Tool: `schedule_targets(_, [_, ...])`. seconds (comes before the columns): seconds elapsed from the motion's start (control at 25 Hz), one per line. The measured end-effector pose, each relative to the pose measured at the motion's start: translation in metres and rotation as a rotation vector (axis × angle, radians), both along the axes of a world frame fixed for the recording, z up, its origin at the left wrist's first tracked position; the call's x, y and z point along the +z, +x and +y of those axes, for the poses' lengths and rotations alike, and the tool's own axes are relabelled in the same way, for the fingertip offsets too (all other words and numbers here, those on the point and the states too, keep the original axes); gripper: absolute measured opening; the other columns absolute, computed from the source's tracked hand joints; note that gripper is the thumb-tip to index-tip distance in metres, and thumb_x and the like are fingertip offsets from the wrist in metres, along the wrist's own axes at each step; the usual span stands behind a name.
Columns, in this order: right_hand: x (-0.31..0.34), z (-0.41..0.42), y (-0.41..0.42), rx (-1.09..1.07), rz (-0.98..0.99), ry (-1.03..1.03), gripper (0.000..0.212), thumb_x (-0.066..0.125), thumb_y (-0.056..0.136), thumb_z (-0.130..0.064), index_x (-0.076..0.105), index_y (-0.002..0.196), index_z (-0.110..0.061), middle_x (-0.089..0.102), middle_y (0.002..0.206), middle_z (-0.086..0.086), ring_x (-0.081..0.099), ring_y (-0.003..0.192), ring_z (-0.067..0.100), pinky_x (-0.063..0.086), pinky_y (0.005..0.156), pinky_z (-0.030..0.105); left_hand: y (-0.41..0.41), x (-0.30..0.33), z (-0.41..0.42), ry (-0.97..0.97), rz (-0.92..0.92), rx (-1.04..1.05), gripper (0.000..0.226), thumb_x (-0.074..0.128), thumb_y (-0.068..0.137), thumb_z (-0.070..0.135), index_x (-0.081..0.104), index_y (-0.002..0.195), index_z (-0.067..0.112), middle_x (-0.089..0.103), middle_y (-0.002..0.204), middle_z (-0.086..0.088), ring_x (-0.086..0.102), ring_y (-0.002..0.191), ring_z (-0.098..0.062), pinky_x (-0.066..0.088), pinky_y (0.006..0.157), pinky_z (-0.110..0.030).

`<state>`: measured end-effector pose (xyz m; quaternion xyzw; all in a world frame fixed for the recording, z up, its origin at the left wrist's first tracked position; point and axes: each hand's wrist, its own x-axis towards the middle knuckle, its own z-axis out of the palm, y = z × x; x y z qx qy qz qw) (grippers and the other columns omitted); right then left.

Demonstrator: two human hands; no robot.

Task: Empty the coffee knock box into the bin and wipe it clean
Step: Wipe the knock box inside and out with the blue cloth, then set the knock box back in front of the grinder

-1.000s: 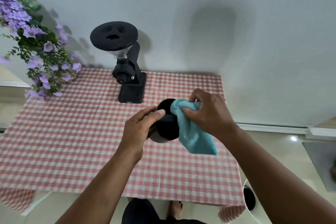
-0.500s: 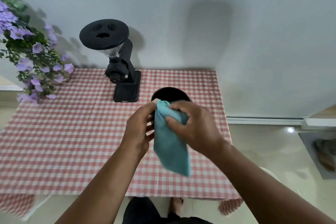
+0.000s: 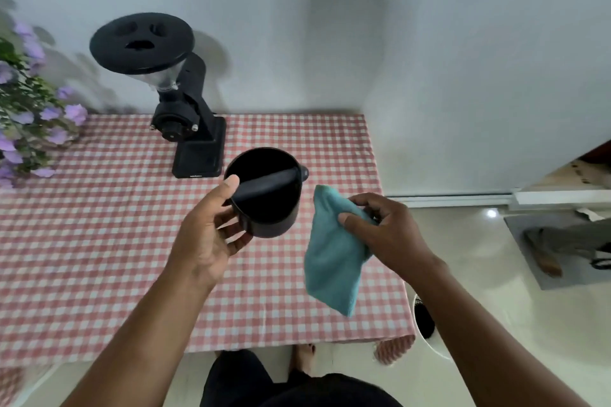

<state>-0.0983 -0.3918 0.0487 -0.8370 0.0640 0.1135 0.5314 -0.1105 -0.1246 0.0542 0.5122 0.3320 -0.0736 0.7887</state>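
Observation:
The black knock box [image 3: 274, 208] is upright above the table, its dark inside and its knock bar facing me. My left hand [image 3: 211, 231] grips it from the left, thumb on the rim and fingers curled round the wall. To the right, apart from the box, my right hand [image 3: 386, 235] pinches a teal cloth [image 3: 334, 261] that hangs down over the table's right part. The white bin [image 3: 426, 324] with a dark opening stands on the floor by the table's right front corner, partly hidden behind my right forearm.
A black coffee grinder [image 3: 188, 129] stands at the back of the table with the red-checked cloth [image 3: 82, 241]. Purple flowers [image 3: 29, 116] hang over the left edge. A white wall runs behind. A grey mat [image 3: 562, 248] lies on the floor at right.
My right hand has pulled the cloth off the knock box and moved right and down. The box now stands upright and uncovered in my left hand.

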Motion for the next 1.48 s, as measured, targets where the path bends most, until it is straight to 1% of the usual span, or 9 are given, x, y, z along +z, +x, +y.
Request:
schedule_targets(0.12, [-0.024, -0.024, -0.018, -0.033, 0.079, 0.018, 0.01, 0.084, 0.087, -0.029, 0.078, 0.096, -0.03, 0.074, 0.076, -0.008, 0.068, 0.068, 0.007, 0.057, 0.062, 0.028, -0.005, -0.009, 0.006, -0.023, 0.018, -0.033, 0.034, 0.076, 0.089, 0.043, 0.068, 0.114, 0.022, 0.069, 0.118, -0.011, 0.068, 0.11, -0.031, 0.051, 0.107, -0.052])
schedule_targets(0.36, [-0.107, -0.064, -0.027, 0.185, 0.278, -0.788, 0.058, 0.073, 0.085, -0.04, 0.058, 0.14, -0.025, 0.06, 0.133, 0.011, 0.058, 0.124, 0.035, 0.052, 0.1, 0.045, -0.016, -0.034, -0.004, -0.039, 0.07, -0.143, 0.044, 0.078, 0.08, 0.043, 0.068, 0.117, 0.022, 0.067, 0.122, -0.014, 0.065, 0.116, -0.036, 0.045, 0.115, -0.06])
schedule_targets(0.6, [-0.133, -0.048, -0.071, 0.352, 0.233, -0.886, 0.049, 0.06, 0.095, -0.045, 0.057, 0.143, -0.034, 0.037, 0.161, 0.001, 0.033, 0.147, 0.033, 0.032, 0.12, 0.05, -0.028, -0.046, -0.01, -0.058, 0.115, -0.178, 0.035, 0.075, 0.087, 0.038, 0.067, 0.118, 0.023, 0.069, 0.125, -0.016, 0.065, 0.12, -0.038, 0.044, 0.115, -0.061])
schedule_targets(0.72, [-0.118, -0.034, -0.067, 0.228, 0.031, -0.784, 0.047, 0.067, 0.093, -0.044, 0.067, 0.137, -0.026, 0.051, 0.156, 0.007, 0.041, 0.145, 0.037, 0.039, 0.118, 0.056, -0.03, -0.046, -0.008, -0.037, 0.117, -0.201, 0.031, 0.075, 0.09, 0.038, 0.068, 0.116, 0.022, 0.069, 0.125, -0.017, 0.066, 0.119, -0.038, 0.049, 0.112, -0.057])
schedule_targets(0.8, [-0.09, -0.016, -0.056, 0.102, -0.149, -0.515, 0.037, 0.07, 0.095, -0.043, 0.073, 0.127, -0.025, 0.068, 0.135, -0.002, 0.063, 0.123, 0.023, 0.055, 0.103, 0.041, -0.03, -0.043, -0.005, -0.007, 0.11, -0.203, 0.039, 0.077, 0.086, 0.04, 0.068, 0.119, 0.02, 0.07, 0.123, -0.016, 0.068, 0.113, -0.035, 0.054, 0.105, -0.052])
schedule_targets(0.92, [-0.034, 0.017, -0.026, 0.037, -0.06, -0.097, 0.029, 0.071, 0.096, -0.044, 0.074, 0.123, -0.032, 0.076, 0.109, -0.02, 0.074, 0.089, 0.001, 0.058, 0.079, 0.015, -0.03, -0.038, -0.001, 0.007, 0.098, -0.196, 0.049, 0.079, 0.081, 0.042, 0.07, 0.123, 0.018, 0.072, 0.12, -0.015, 0.07, 0.11, -0.034, 0.058, 0.096, -0.047])
schedule_targets(1.08, [-0.018, 0.046, -0.009, 0.142, -0.083, -0.068, 0.013, 0.076, 0.094, -0.039, 0.08, 0.105, -0.033, 0.075, 0.076, -0.025, 0.068, 0.064, -0.004, 0.049, 0.06, 0.01, -0.03, -0.033, 0.006, 0.027, 0.078, -0.223, 0.044, 0.076, 0.088, 0.043, 0.075, 0.124, 0.018, 0.076, 0.126, -0.015, 0.071, 0.118, -0.036, 0.059, 0.1, -0.048])
schedule_targets(1.24, [-0.03, 0.069, -0.005, 0.096, -0.053, -0.048, 0.015, 0.079, 0.09, -0.04, 0.082, 0.1, -0.028, 0.08, 0.079, -0.013, 0.076, 0.074, 0.005, 0.063, 0.07, 0.028, -0.026, -0.032, 0.025, 0.084, 0.1, -0.176, 0.035, 0.077, 0.092, 0.04, 0.08, 0.117, 0.017, 0.08, 0.121, -0.01, 0.074, 0.115, -0.031, 0.059, 0.102, -0.048])
schedule_targets(1.48, [-0.048, 0.114, 0.003, 0.025, 0.059, 0.005, 0.016, 0.079, 0.091, -0.038, 0.083, 0.1, -0.025, 0.08, 0.079, -0.013, 0.076, 0.078, 0.003, 0.062, 0.073, 0.022, -0.021, -0.053, 0.065, 0.285, 0.148, -0.159, 0.024, 0.081, 0.088, 0.043, 0.082, 0.105, 0.025, 0.083, 0.111, -0.003, 0.078, 0.103, -0.023, 0.063, 0.095, -0.042])
